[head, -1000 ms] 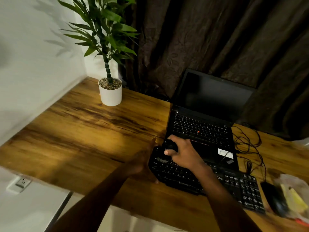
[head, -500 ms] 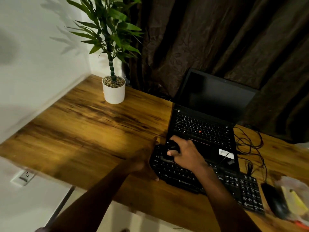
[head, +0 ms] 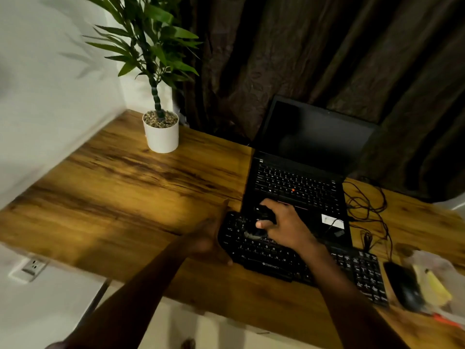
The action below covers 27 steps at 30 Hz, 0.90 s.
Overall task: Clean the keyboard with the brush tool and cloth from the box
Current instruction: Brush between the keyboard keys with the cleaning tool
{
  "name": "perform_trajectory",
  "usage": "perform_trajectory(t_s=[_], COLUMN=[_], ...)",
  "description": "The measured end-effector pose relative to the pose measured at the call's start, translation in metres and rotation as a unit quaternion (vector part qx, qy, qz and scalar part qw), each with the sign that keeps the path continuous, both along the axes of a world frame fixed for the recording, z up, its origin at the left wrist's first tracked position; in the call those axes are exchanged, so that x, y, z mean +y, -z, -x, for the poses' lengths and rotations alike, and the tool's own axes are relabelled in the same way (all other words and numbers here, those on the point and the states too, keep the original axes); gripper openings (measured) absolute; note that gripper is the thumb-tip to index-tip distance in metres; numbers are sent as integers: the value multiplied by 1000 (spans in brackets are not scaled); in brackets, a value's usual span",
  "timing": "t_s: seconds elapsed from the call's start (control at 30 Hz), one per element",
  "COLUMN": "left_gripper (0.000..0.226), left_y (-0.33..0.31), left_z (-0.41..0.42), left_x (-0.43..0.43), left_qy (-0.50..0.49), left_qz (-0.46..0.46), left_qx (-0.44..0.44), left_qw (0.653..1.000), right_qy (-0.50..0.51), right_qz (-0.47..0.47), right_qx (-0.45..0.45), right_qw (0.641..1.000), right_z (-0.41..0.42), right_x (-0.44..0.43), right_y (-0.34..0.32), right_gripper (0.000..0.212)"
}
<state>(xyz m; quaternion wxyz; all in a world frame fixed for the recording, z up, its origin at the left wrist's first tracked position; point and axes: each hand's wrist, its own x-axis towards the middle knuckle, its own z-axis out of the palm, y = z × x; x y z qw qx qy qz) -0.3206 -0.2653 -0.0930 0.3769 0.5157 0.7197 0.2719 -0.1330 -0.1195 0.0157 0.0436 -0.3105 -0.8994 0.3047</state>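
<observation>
Head view: right hand [head: 285, 229] grips the brush tool [head: 266, 214] on the keyboard [head: 261, 259]; left hand [head: 208, 238], fingers straight, braces its end; hard strokes may skid it into the laptop [head: 298, 183].

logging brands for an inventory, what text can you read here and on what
"ZEBRONICS": front edge of the keyboard
"A S D F G H J K L": its middle letter row
"Z X C V B N M": row below
laptop keys, its white sticker: too blurred to read
</observation>
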Motion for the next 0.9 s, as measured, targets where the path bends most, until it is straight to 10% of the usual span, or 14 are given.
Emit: perform_trajectory(t_s=[0.9], left_gripper=[169], left_y=[-23], left_z=[-5], left_x=[0], left_qy=[34], left_qz=[-61], left_qx=[-11], left_qw=[998], right_qy=[12], right_qz=[28], right_qx=[20], right_qw=[999], right_z=[-25], right_x=[4], right_y=[-9], right_gripper=[37])
